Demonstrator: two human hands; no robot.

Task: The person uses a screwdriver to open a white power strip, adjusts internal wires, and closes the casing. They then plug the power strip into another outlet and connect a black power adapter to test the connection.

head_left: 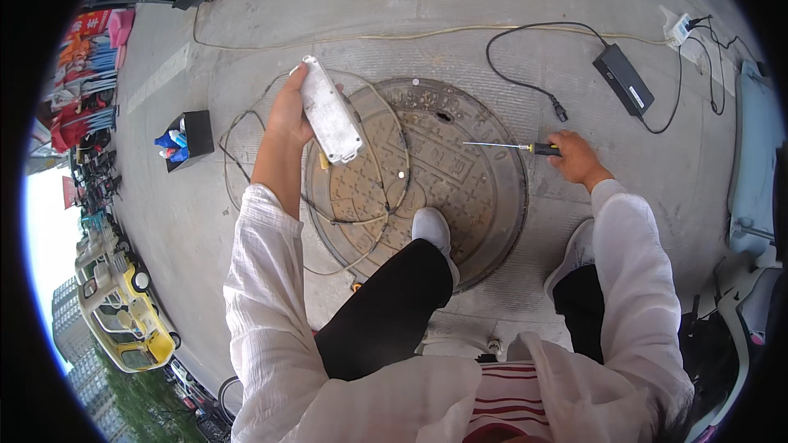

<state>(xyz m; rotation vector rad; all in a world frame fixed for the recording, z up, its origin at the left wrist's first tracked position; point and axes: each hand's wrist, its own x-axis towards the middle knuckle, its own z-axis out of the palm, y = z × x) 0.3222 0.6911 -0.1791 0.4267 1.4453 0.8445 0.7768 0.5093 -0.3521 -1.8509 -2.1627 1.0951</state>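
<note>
My left hand is wrapped round the edge of a long, pale, scuffed metal case with mounting tabs at its ends, held above the ground. In my right hand is a screwdriver with a black and yellow handle; its thin shaft points left, toward the case but apart from it. Beneath the case, a loosely coiled cable lies over a round manhole cover. Whether the cable joins the case is hidden.
A black power adapter with its cord lies at the right, near a white power strip. Left of my left arm stands a black open box with blue and white items. My shoes are close to the cable. A yellow vehicle is farther left.
</note>
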